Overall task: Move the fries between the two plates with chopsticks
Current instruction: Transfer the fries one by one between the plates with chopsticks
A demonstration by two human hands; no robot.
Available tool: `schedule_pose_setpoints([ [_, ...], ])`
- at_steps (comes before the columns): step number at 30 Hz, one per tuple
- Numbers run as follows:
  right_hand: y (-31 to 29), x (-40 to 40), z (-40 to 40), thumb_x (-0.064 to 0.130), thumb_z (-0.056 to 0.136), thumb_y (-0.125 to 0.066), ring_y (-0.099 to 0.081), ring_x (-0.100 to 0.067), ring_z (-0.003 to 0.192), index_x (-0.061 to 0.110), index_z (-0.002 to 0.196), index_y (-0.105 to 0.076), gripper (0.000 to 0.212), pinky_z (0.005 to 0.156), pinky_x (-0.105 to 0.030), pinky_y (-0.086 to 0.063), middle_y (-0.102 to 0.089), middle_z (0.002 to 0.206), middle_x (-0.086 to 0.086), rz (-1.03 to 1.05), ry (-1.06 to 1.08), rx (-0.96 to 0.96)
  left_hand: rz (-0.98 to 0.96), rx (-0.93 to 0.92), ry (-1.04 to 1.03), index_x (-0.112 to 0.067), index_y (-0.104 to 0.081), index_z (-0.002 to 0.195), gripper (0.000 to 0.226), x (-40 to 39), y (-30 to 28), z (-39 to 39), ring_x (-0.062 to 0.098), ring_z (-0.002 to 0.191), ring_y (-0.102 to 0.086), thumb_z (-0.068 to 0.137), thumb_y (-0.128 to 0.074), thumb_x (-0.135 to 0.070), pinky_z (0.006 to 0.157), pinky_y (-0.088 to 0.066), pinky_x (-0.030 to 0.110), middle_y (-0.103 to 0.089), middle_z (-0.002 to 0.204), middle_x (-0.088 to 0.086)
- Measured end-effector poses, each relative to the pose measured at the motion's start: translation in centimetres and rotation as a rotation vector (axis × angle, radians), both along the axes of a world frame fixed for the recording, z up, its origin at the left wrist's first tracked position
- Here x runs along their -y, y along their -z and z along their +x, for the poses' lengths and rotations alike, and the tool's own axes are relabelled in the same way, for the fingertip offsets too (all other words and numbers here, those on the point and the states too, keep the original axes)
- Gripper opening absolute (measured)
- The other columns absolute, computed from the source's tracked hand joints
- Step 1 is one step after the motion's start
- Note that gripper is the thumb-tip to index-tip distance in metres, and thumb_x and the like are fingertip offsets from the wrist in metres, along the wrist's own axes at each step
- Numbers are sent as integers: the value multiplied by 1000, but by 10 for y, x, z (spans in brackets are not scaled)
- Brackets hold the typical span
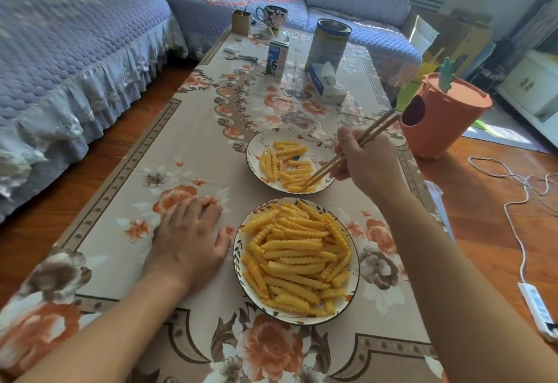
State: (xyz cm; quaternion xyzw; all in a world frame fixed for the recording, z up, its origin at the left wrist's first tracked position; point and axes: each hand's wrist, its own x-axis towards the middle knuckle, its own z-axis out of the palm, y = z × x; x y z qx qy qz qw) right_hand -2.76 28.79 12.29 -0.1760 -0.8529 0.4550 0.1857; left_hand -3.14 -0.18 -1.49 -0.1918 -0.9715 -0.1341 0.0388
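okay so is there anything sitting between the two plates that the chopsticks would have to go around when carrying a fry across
Nothing visible does. Only bare tablecloth shows in the narrow gap between the far plate and the near plate. The left hand rests flat beside the near plate, off that path. The chopsticks, held by the right hand, already reach the far plate's fries.

Bare tablecloth (193,128) lies open at 9 to 11 o'clock of the far plate (256,153). The 2 plates sit close, leaving a narrow gap. At 12 to 1 o'clock a tissue box (327,85), tin (329,44) and milk carton (277,56) stand in the way; an orange bin (444,119) blocks 2 o'clock.
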Motion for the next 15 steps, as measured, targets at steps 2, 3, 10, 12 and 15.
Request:
schedule_pose_setpoints([
  [2, 2, 1, -3, 32, 105, -56, -73, -29, 56, 1, 86, -69, 39, 58, -41, -64, -71, 68, -16, -32, 3, 21, -3, 0, 1, -27, -55, 129, 46, 0, 0, 0, 23, 136, -40, 92, -38, -49, 114, -34, 48, -51, 139, 0],
  [3, 3, 1, -5, 33, 105, -55, -73, -31, 57, 0, 86, -68, 40, 59, -43, -64, -71, 69, -18, -57, 9, 25, -3, -1, 0, -27, -56, 129, 47, 0, 0, 0, 23, 135, -40, 92, -38, -49, 114, -34, 48, -51, 139, 0],
  [10, -22, 4, 17, 38, 108, -47, -70, -32, 54, 1, 79, -63, 49, 55, -42, -62, -67, 59, -16, -297, 7, -69, -2, 0, 1, -27, -57, 129, 51, -1, -2, 0, 22, 133, -41, 90, -35, -52, 112, -34, 45, -52, 137, -1],
  [12, -35, 14, 29, 37, 108, -46, -69, -33, 53, 0, 80, -63, 50, 54, -41, -61, -66, 58, -16, -349, -118, -2, -5, 2, -1, -26, -57, 129, 50, -1, -2, 1, 22, 133, -41, 90, -36, -51, 112, -34, 46, -52, 137, -1],
  [15, -45, 35, 45, 36, 108, -45, -67, -32, 51, -3, 82, -63, 50, 51, -39, -61, -65, 57, -14, -295, -264, 37, -12, 0, 0, -26, -56, 129, 49, -1, -2, 1, 22, 134, -40, 91, -37, -50, 113, -34, 46, -52, 137, 0],
])
